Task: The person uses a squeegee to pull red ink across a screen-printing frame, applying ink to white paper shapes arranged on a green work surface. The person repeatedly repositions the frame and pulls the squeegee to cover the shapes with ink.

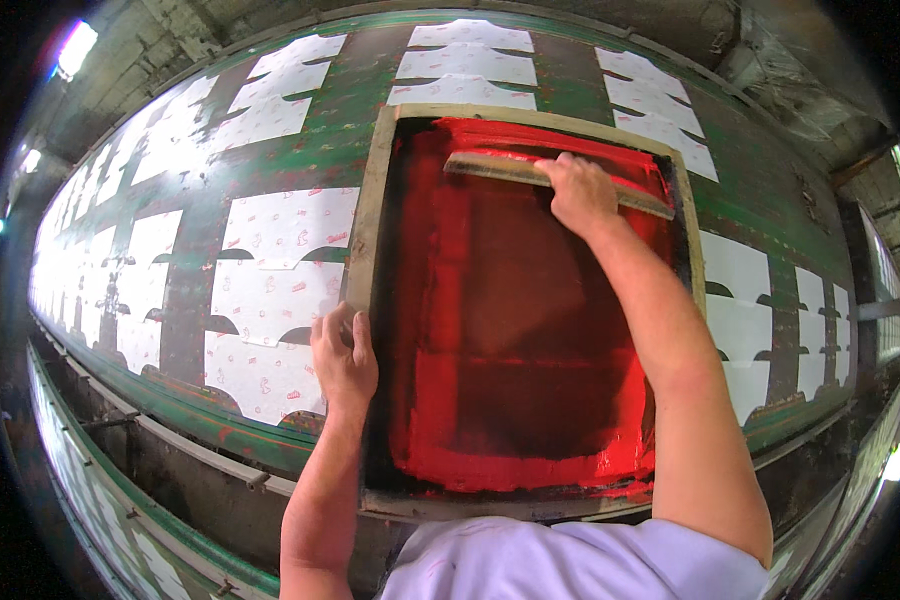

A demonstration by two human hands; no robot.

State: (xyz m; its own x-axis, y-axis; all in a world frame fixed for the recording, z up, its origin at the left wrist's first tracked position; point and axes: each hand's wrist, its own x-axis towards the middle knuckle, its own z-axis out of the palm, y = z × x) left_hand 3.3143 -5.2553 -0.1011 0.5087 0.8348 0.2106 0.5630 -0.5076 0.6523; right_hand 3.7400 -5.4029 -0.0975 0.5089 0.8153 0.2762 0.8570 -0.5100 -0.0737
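Note:
A screen printing frame point(362, 240) with wooden sides lies on the long green table in front of me. Its mesh point(530, 300) is dark in the middle, with wet red ink point(430, 400) smeared around the borders and pooled along the far end. My right hand point(582, 192) is closed over the middle of a long wooden squeegee point(495, 168), which lies crosswise near the frame's far side. On the left wooden side, near its lower half, my left hand point(344, 355) grips the frame with bent fingers.
White cut fabric pieces point(280, 285) with small red prints lie left of the frame. Plain-looking white pieces point(738, 270) lie to the right, and more rows point(465, 65) run along the far side. A rail point(260, 480) follows the table's near edge. Another table point(120, 520) stands at lower left.

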